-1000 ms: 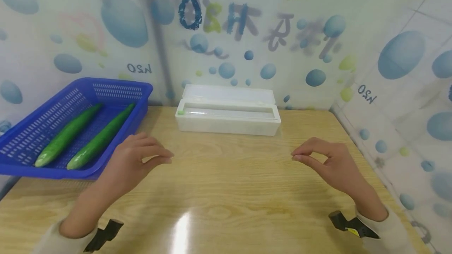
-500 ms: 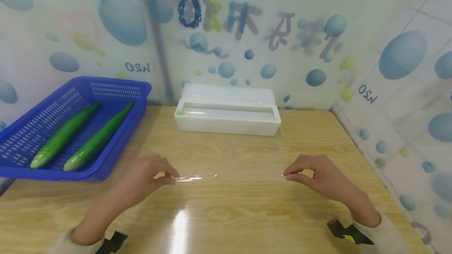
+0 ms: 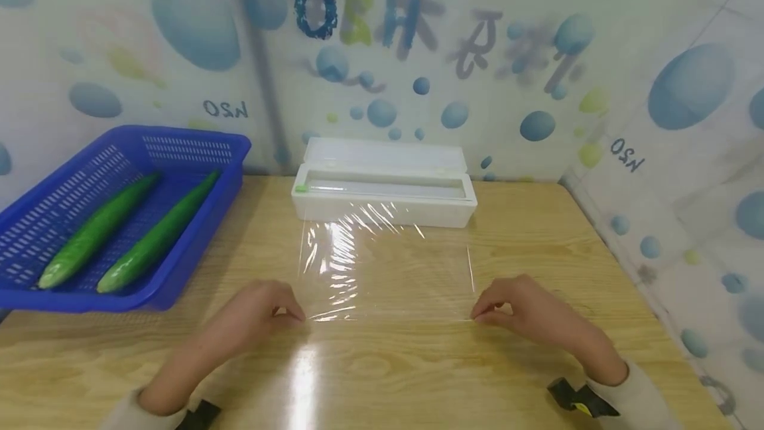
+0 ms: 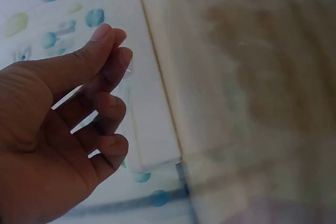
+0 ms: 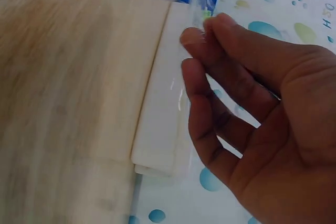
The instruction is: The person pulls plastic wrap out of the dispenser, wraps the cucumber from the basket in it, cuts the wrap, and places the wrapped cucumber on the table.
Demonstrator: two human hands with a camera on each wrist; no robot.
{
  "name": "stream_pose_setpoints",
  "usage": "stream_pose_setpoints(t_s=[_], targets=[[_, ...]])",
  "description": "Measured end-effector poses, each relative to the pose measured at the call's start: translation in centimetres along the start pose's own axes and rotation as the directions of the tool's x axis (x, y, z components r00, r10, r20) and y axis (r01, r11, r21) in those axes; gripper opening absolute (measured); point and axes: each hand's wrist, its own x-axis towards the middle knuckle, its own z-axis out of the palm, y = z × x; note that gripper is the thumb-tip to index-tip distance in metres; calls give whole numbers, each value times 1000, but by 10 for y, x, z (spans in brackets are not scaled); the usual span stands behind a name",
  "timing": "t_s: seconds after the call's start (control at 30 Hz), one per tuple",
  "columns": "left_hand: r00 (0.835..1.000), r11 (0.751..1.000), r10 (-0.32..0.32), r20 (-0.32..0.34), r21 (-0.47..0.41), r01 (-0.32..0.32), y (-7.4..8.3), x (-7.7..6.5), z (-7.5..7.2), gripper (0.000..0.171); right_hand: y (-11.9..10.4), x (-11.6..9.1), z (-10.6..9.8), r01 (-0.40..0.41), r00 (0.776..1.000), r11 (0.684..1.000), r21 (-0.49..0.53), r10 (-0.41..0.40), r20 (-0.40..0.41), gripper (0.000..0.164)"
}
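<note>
A clear sheet of cling film (image 3: 382,277) stretches from the long white dispenser box (image 3: 382,210) toward the front of the table. My left hand (image 3: 262,307) pinches its near left corner between thumb and fingertips. At the near right corner, my right hand (image 3: 519,307) pinches the film the same way. The box stands against the wall with its lid (image 3: 384,154) tilted back and a small green slider (image 3: 301,188) at its left end. Bright creases show on the left half of the film. In the right wrist view, a shiny strip of film (image 5: 198,3) runs away from the fingertips.
A blue plastic basket (image 3: 235,151) at the left holds two cucumbers, a left one (image 3: 98,231) and a right one (image 3: 161,234). Behind the wooden table (image 3: 418,377) rises a wall (image 3: 382,25) with printed bubbles, and another wall (image 3: 686,171) borders the right side.
Both hands have come nearer the front edge, drawing the cling film out of the box. The sheet now spans the gap between box and hands. The view has shifted slightly.
</note>
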Motion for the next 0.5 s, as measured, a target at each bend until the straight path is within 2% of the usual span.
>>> stream_pose_setpoints(t_s=[0.23, 0.37, 0.5], targets=[[999, 998, 38, 35, 51, -39, -8, 2, 7, 14, 3, 3, 7, -92, 988, 996, -18, 93, 125, 8], [992, 989, 120, 29, 85, -122, -12, 3, 10, 13, 5, 4, 12, -99, 988, 994, -44, 104, 118, 8], [989, 975, 150, -4, 167, -147, -11, 3, 13, 12, 6, 4, 17, -53, 994, 996, -76, 60, 89, 8]])
